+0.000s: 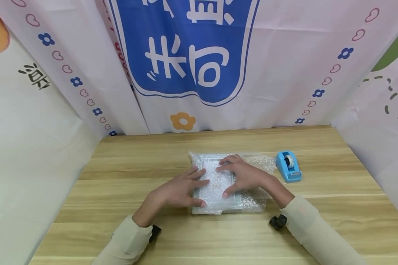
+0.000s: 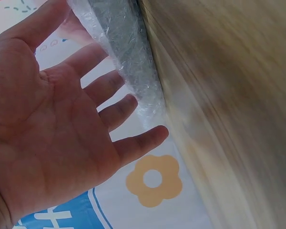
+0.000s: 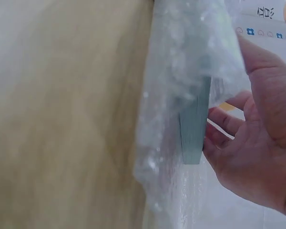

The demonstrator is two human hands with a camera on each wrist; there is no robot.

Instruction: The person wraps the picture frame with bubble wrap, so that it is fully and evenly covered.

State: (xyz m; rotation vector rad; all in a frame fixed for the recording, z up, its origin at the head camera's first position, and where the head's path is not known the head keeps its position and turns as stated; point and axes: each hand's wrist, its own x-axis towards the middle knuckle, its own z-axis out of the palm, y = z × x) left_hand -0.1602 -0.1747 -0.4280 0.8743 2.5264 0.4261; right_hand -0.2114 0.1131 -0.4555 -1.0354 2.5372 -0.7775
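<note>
A flat rectangular frame point(image 1: 216, 189) with a pale face lies on a sheet of bubble wrap point(image 1: 252, 204) on the table, its left part covered by the clear wrap. The left hand point(image 1: 179, 189) rests on the wrapped left side, fingers spread and fairly straight. Across the frame's upper right lies the right hand point(image 1: 247, 175), thumb and fingers spread apart over its face. The right wrist view shows the frame's grey-green edge point(image 3: 193, 131) beside the fingers, with bubble wrap point(image 3: 157, 143) around it. In the left wrist view, the left fingertips meet the bubble wrap point(image 2: 133, 62).
A blue tape dispenser point(image 1: 289, 167) with a roll of tape stands right of the bubble wrap, close to its edge. The wooden table point(image 1: 126, 165) ends at a printed cloth backdrop point(image 1: 272, 92) behind and white side panels.
</note>
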